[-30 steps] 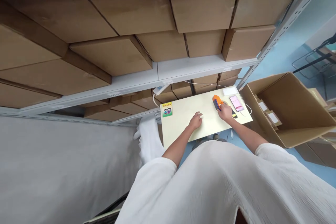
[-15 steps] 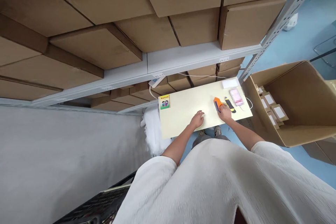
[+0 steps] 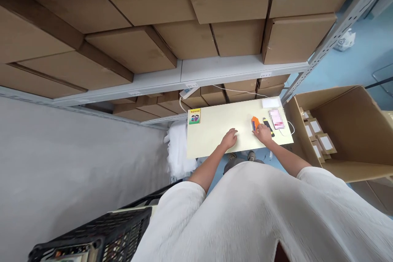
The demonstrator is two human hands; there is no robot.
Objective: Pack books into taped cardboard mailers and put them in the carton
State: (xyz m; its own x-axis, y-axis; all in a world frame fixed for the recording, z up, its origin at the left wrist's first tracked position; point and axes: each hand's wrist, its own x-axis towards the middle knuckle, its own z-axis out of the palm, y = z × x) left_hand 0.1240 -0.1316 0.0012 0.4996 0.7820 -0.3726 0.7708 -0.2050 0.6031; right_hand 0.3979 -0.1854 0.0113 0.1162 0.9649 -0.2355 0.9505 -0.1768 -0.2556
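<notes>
My left hand (image 3: 229, 139) rests on the cream tabletop (image 3: 215, 131), holding nothing, with thumb and fingers apart. At the table's right part, my right hand (image 3: 263, 134) has its thumb and fingers around the near end of a small orange-and-blue hand tool (image 3: 255, 123). Its exact kind is too small to make out. Just right of that hand lies a black-and-yellow tool (image 3: 268, 126), partly covered by the hand. Farther right is a pink-and-white item (image 3: 276, 118), blurred out. A booklet (image 3: 194, 116) with a yellow and green cover lies at the table's left end.
A white flat item (image 3: 270, 102) lies at the table's far right corner. Brown cartons (image 3: 239, 37) fill the grey shelf (image 3: 221, 69) ahead. On the right stands a large open carton (image 3: 353, 123) holding small labelled boxes. White wrapping (image 3: 181, 151) hangs left; a black crate (image 3: 123, 229) is behind left.
The view has shifted, showing more of the black crate. My right hand and the orange-and-blue tool have hardly moved on the table; my left hand stays in place.
</notes>
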